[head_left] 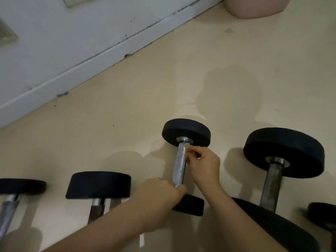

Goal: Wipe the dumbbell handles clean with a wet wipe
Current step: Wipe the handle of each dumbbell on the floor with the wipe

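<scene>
A small dumbbell [180, 162] with black round ends and a scuffed silver handle lies on the beige floor at centre. My left hand [160, 199] grips the near end of its handle, just above the near black weight [190, 204]. My right hand [203, 164] pinches a small yellowish wipe [187, 151] against the right side of the handle, close to the far weight [185, 131]. Most of the wipe is hidden by my fingers.
A bigger dumbbell [272, 182] with a dull handle lies to the right. Two more dumbbells [98, 186] [11, 197] lie to the left. A white skirting board and wall [72, 51] run along the back left. A pink round object [254, 6] stands at top right.
</scene>
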